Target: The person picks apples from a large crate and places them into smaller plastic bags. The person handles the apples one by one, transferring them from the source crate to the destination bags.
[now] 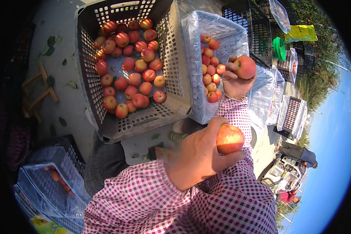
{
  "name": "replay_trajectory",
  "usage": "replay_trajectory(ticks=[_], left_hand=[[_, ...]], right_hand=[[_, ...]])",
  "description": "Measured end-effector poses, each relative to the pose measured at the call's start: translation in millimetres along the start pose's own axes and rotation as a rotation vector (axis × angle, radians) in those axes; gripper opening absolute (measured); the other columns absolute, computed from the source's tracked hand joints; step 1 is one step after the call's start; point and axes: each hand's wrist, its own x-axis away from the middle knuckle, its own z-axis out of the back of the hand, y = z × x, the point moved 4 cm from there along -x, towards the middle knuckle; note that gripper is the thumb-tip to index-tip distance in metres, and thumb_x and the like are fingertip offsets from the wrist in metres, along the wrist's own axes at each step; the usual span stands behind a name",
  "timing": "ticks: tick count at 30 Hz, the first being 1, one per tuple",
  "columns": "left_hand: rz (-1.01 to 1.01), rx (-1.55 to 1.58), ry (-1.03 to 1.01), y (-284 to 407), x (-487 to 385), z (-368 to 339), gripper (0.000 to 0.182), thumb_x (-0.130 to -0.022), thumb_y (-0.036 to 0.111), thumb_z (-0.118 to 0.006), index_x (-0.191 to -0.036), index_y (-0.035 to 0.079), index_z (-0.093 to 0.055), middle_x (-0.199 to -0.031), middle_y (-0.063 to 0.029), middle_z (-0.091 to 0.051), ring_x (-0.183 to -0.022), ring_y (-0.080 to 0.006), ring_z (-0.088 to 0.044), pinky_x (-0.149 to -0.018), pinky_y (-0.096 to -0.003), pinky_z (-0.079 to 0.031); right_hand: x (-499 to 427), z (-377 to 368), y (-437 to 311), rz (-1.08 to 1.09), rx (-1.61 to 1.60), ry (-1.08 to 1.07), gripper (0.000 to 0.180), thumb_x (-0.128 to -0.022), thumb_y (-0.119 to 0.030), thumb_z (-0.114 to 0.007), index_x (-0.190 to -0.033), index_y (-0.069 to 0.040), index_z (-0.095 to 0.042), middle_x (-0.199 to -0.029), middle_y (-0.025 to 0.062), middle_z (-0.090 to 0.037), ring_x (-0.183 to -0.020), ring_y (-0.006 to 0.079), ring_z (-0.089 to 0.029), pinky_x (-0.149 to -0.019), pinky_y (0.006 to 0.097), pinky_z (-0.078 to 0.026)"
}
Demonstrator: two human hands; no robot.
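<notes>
My left hand (pixel 204 152) grips a red-and-yellow apple (pixel 230 139) in the middle of the view, its back turned to the camera. Beyond it, my right hand (pixel 237 79) is palm up with its fingers round another red apple (pixel 245 67), over the right side of a plastic-lined crate (pixel 194 87). Several apples (pixel 211 70) lie inside that liner. To its left, a large perforated plastic crate (pixel 175 102) holds many loose apples (pixel 140 65) and is tilted in view. Both sleeves are checked cloth.
More lined crates (pixel 261 96) and dark crates (pixel 260 35) stand to the right, near a green bucket (pixel 278 48). At lower left are crates in plastic film (pixel 44 175). A wooden frame (pixel 41 87) and leaves lie on the ground. Two other people (pixel 298 152) are at far right by a vehicle.
</notes>
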Motion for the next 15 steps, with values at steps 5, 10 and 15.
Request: replay_trajectory(ticks=[5,10,15], left_hand=[[0.025,-0.019,-0.13,4.7,1.0,-4.1,0.065,-0.067,0.04,-0.084,-0.115,0.008,-0.054,-0.094,-0.0123,-0.067,-0.088,-0.0301,-0.068,-0.078,-0.0367,-0.052],[0.046,-0.003,-0.12,-2.4,-4.0,-4.1,0.065,-0.069,0.04,-0.083,-0.116,0.007,-0.054,-0.098,-0.0115,-0.066,-0.089,-0.0259,-0.066,-0.08,-0.0349,-0.051],[0.291,0.818,0.046,-19.2,-7.1,-4.8,0.054,-0.088,0.044,-0.065,-0.118,0.002,-0.051,-0.105,-0.0093,-0.061,-0.09,-0.0201,-0.062,-0.082,-0.0309,-0.05]], right_hand=[[41.3,112.9,-97.8,0.373,0.156,0.414,0.045,-0.089,-0.038,-0.053,-0.119,-0.003,-0.053,-0.117,0.0184,-0.056,-0.098,0.0314,-0.059,-0.078,0.0436,-0.056],[72.3,214.0,-22.5,0.06,0.428,1.403,0.033,-0.095,-0.027,-0.05,-0.122,-0.008,-0.051,-0.113,0.0154,-0.06,-0.1,0.0305,-0.06,-0.083,0.043,-0.054],[86.2,227.1,-18.1,0.175,0.627,1.433,0.032,-0.095,-0.025,-0.05,-0.123,-0.008,-0.05,-0.112,0.0154,-0.061,-0.1,0.0298,-0.061,-0.084,0.0432,-0.054]])
